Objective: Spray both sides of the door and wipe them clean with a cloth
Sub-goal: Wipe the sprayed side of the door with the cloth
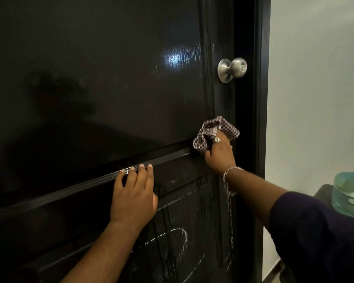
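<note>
Right sleeve, dark, sits nearest my lens, lower right. From it I follow the forearm to the right hand, fingers curled round a bunched checked cloth, pressing it on the black door at the right end of the horizontal rail. A bracelet circles that wrist. Left hand lies flat on the door, fingers straight and close together, tips on the rail, pointing up. I log the rail's long axis running left-right, rising toward the cloth. Steel knob sits above the cloth. Chalk-like marks streak the lower panel. Pale wall beyond; greenish container at the right edge.
</note>
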